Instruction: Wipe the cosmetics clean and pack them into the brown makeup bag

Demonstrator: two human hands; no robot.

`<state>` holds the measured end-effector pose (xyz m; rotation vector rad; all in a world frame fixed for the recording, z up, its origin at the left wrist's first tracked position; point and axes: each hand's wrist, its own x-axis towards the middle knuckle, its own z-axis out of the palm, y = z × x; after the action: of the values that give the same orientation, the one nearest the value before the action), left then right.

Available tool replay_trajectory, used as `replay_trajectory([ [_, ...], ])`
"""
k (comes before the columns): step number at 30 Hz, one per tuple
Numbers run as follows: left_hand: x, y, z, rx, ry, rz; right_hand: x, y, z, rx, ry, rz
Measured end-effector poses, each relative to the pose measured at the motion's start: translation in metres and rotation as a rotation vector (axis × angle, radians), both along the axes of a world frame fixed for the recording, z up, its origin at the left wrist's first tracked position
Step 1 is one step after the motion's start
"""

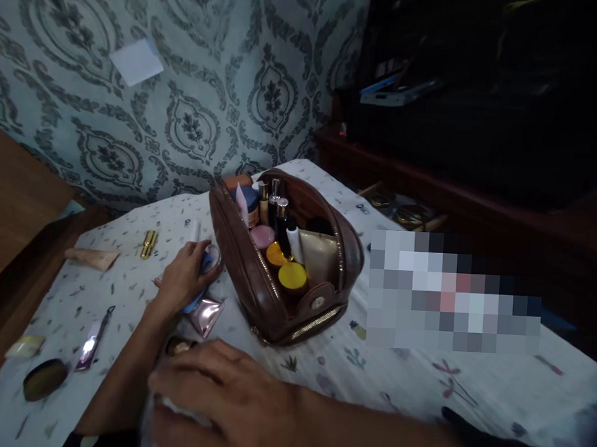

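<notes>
A brown cosmetic bag point(236, 273) stands unzipped on the table, full of bottles, jars with yellow lids point(293, 276) and a pale gold pouch point(319, 254). To its left, my left hand point(186, 274) has its fingers closed round a blue item with a round, pale clear end point(210, 257), its exact kind unclear. A shiny pink tube point(206, 315) lies just below that hand. My right hand point(229, 397), blurred in front of the bag, has curled fingers. Something pale and translucent shows under them, mostly hidden. A dark round-topped item point(179, 345) sits just beyond its knuckles.
Left on the patterned cloth point(139, 295) lie a gold lipstick tube point(148, 244), a tan tube point(91, 259), a purple tube point(92, 343), a dark round lid point(45, 379) and a cream-coloured piece point(25, 346). A patterned wall stands behind. A blurred-out patch covers the right side.
</notes>
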<state>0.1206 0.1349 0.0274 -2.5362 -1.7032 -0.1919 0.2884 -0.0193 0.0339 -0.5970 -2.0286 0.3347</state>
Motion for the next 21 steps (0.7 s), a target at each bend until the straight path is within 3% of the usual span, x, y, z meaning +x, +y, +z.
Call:
replay_trajectory([
  [3, -0.003, 0.002, -0.003, 0.007, -0.002, -0.006, 0.037, -0.014, 0.023, 0.013, 0.108, -0.053],
  [6, -0.002, 0.002, -0.003, 0.011, 0.011, -0.003, 0.07, -0.019, 0.034, 0.019, -0.009, -0.468],
  [9, -0.001, 0.0, -0.002, 0.005, 0.015, 0.01, 0.088, -0.019, 0.03, 0.016, -0.072, -0.661],
  [16, -0.001, 0.0, -0.001, 0.005, -0.007, 0.009, 0.1, -0.037, 0.003, 0.082, -0.132, -0.701],
  [21, -0.008, 0.004, -0.004, -0.029, -0.102, -0.007, 0.098, -0.036, 0.009, 0.081, -0.071, -0.667],
])
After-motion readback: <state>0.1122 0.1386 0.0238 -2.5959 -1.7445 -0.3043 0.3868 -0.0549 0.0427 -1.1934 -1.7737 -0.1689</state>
